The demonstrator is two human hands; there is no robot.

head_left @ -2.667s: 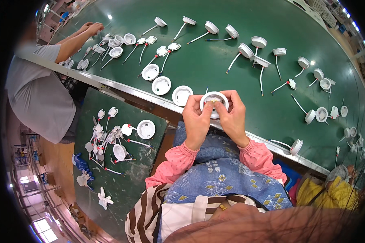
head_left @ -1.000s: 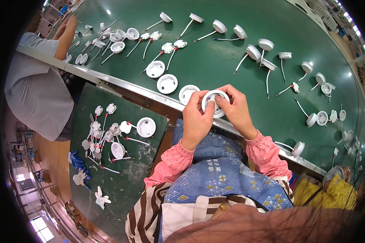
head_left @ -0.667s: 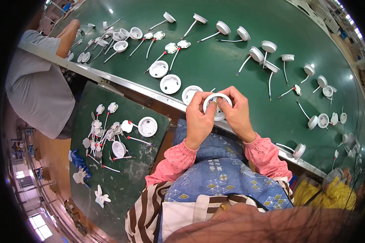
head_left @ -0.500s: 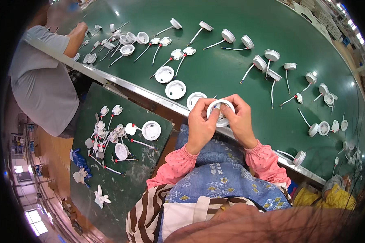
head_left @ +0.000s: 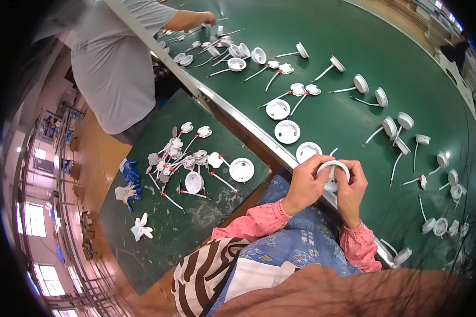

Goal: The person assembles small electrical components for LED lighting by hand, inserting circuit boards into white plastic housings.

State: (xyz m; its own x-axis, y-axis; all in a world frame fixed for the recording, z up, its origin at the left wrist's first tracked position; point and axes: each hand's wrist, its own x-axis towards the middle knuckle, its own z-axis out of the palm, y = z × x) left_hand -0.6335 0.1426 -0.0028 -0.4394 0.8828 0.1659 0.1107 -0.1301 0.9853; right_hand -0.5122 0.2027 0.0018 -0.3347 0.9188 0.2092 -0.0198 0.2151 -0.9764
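Note:
A round white lamp housing (head_left: 332, 168) is gripped between my two hands above the metal table edge. My left hand (head_left: 307, 182) closes on its left side, with the thumb at the opening. On the other side my right hand (head_left: 351, 189) wraps the rim, its thumb reaching inside the cup. Fingers partly cover the inside, so I cannot make out what lies there. A white cable end (head_left: 333, 151) shows just beyond the housing. Close to my left hand an open white housing (head_left: 308, 152) lies on the green table, with another housing (head_left: 287, 132) farther left.
Several white housings with cables (head_left: 360, 83) stand across the green table (head_left: 322, 31). On a lower green side table (head_left: 143, 259) lie small cabled modules (head_left: 174, 143), a white housing (head_left: 241, 169), blue-and-white gloves (head_left: 130, 177) and a white glove (head_left: 141, 227). A co-worker in grey (head_left: 113, 68) works at the far left.
The view has swung, shifting the whole scene right and down. My hands still hold the housing, and its open face is now tilted differently. The co-worker's arm stretches farther over the table.

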